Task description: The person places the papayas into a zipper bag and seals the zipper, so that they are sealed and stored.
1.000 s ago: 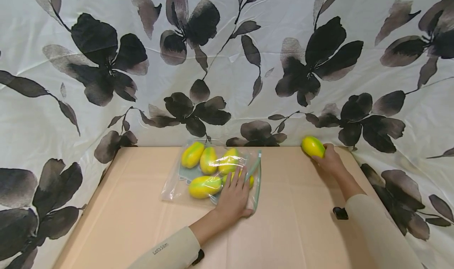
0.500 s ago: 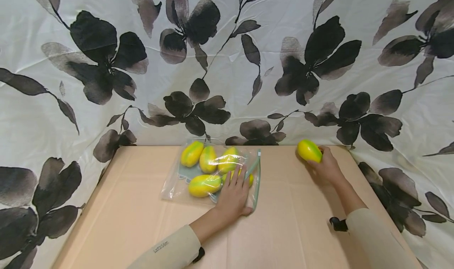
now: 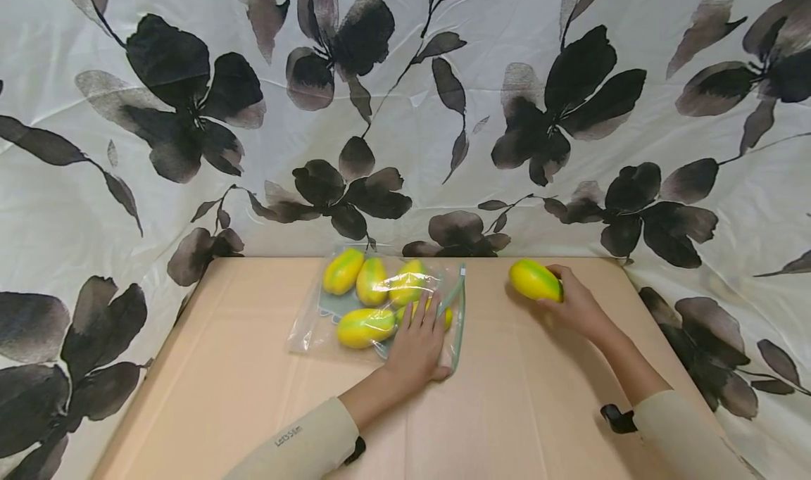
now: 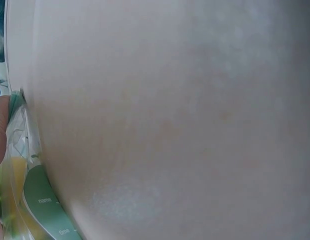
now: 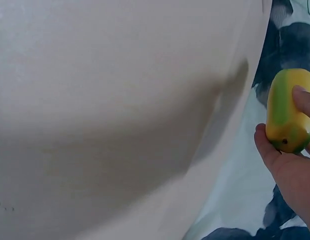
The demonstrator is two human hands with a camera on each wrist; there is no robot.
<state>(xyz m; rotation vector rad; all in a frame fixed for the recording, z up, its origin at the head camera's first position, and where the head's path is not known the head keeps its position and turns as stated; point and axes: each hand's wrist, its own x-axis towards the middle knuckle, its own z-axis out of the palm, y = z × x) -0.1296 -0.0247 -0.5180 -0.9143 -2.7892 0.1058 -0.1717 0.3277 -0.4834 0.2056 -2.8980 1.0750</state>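
Observation:
A clear zip bag point(image 3: 307, 339) lies on the tan board, with several yellow-green oblong fruits point(image 3: 365, 329) inside. My left hand point(image 3: 415, 350) rests on the bag's right part, fingers extended, partly covering one fruit. In the left wrist view the bag's green label point(image 4: 47, 202) reads "name" and "time", and only a little of the hand shows at the edge. Off to the right, my right hand point(image 3: 578, 310) grips a separate yellow-green oblong fruit point(image 3: 532, 280), resembling a mango or small papaya. A small dark spot marks that fruit's point(image 5: 282, 112) end in the right wrist view.
The tan board point(image 3: 241, 395) spans the work area and ends at a white cloth point(image 3: 443, 135) with dark flower prints, which hangs behind and at both sides. Small black devices sit at both wrists, one by the right sleeve point(image 3: 665, 431).
My right hand has carried its fruit leftward and a little nearer, away from the board's far right corner. The left hand and the bag have stayed in place.

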